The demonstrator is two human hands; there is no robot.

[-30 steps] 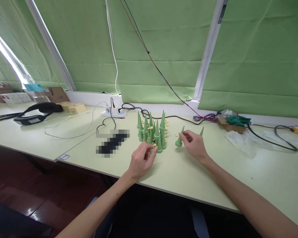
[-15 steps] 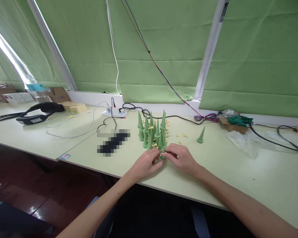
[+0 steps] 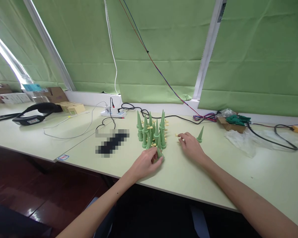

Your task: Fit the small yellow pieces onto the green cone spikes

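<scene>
My left hand (image 3: 146,162) is closed around a small green cone-shaped piece (image 3: 159,152), tilted and held low by the table's front. Just beyond it stands a cluster of green cone-shaped pieces (image 3: 156,127), several stacked, with small yellow pegs (image 3: 153,144) sticking out of them. To the right, my right hand (image 3: 190,145) reaches over the table among small yellow pegs, its thumb and forefinger slightly apart. One yellow peg (image 3: 176,135) shows just past its fingertips. A lone green cone (image 3: 200,135) stands upright behind that hand.
A power strip (image 3: 113,114) with cables lies at the back. Clear plastic bags (image 3: 240,140) and a cardboard box (image 3: 230,125) with green material are on the right. On the left are a black headset-like band (image 3: 37,114) and yellowish boxes (image 3: 73,108). A dark, pixelated patch (image 3: 111,143) lies left of the cluster.
My right hand has left the cone held by my left hand and moved right to the loose yellow pegs. My left hand keeps hold of the cone, which now leans.
</scene>
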